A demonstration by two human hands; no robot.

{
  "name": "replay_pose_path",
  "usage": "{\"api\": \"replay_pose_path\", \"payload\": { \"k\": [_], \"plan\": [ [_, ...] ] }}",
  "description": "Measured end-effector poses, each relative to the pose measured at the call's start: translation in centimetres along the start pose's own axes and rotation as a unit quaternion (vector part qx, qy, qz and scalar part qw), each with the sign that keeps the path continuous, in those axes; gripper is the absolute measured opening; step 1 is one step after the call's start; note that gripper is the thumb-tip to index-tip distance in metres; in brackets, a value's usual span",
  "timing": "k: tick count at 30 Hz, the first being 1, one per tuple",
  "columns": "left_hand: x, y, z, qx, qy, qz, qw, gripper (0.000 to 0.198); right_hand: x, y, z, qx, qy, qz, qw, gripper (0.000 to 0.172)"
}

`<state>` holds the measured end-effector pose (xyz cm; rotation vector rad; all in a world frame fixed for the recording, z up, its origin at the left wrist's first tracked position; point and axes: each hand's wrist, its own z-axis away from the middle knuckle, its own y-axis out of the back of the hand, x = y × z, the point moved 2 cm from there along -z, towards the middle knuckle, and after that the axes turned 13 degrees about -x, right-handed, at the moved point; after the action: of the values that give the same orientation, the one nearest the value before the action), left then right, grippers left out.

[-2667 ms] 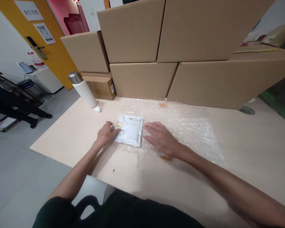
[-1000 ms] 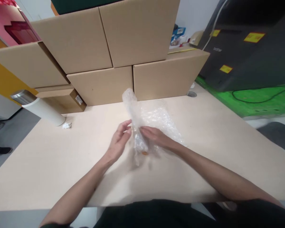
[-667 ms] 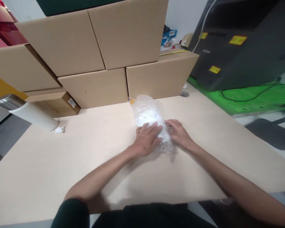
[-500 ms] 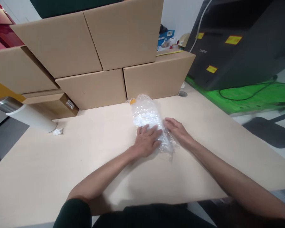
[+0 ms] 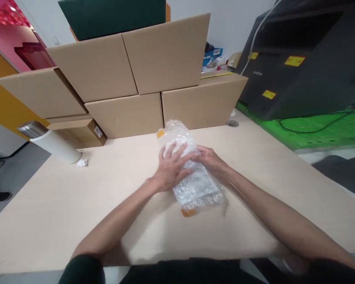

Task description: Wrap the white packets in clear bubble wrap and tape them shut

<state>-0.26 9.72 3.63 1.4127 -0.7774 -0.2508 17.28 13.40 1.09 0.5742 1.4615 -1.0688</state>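
A bundle of clear bubble wrap point(image 5: 195, 185), rolled around a white packet, lies lengthwise in the middle of the pale wooden table point(image 5: 77, 205). Small orange tape pieces point(image 5: 188, 212) stick to its near and far ends. My left hand point(image 5: 171, 167) lies flat on top of the bundle with fingers spread. My right hand point(image 5: 210, 159) rests on the bundle's right side, fingers curved against the wrap and touching my left fingertips.
Stacked cardboard boxes point(image 5: 127, 79) line the back of the table. A white bottle with a steel cap point(image 5: 51, 142) lies at the left by a crumpled paper scrap point(image 5: 82, 162). A large black machine point(image 5: 307, 59) stands at the right over green flooring.
The flat sheet with the white packet on it has been rolled into a bundle. In the last half second both hands slid farther up the bundle and it shifted toward me.
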Motion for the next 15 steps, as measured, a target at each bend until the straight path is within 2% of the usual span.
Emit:
{"api": "replay_pose_path", "payload": {
  "k": [3, 5, 6, 7, 9, 11, 12, 13, 15],
  "plan": [
    [-2.0, 3.6, 1.3, 0.026, 0.022, 0.031, 0.999, 0.05, -1.1, -1.7, 1.5, -0.115, -0.019, 0.028, 0.993, 0.046],
    [-3.1, 4.8, 2.3, -0.008, 0.002, 0.136, 0.991, 0.05, -1.8, -2.8, 2.2, -0.157, -0.02, 0.044, 0.986, 0.04],
    [-3.4, 4.9, 2.9, -0.034, -0.012, 0.218, 0.975, 0.053, -2.0, -3.3, 2.4, -0.16, -0.017, 0.043, 0.986, 0.038],
    [-3.7, 4.7, 3.4, -0.057, -0.024, 0.314, 0.947, 0.059, -2.2, -3.7, 2.5, -0.155, -0.012, 0.035, 0.987, 0.037],
    [-3.9, 3.7, 4.5, -0.076, -0.027, 0.512, 0.855, 0.077, -2.2, -4.6, 2.4, -0.13, 0.0, 0.007, 0.991, 0.037],
    [-4.1, 2.0, 5.3, -0.046, 0.001, 0.654, 0.755, 0.095, -1.8, -5.4, 1.9, -0.099, 0.013, -0.016, 0.995, 0.038],
    [-4.1, 1.2, 5.7, -0.018, 0.018, 0.699, 0.715, 0.102, -1.5, -5.6, 1.4, -0.081, 0.019, -0.021, 0.996, 0.038],
    [-4.2, 0.4, 6.0, 0.011, 0.032, 0.727, 0.685, 0.107, -1.2, -5.7, 0.9, -0.061, 0.025, -0.018, 0.998, 0.038],
    [-4.3, -0.9, 6.4, 0.058, 0.051, 0.753, 0.653, 0.105, -0.1, -5.7, -0.4, -0.017, 0.03, 0.008, 0.999, 0.04]
  ]
}}
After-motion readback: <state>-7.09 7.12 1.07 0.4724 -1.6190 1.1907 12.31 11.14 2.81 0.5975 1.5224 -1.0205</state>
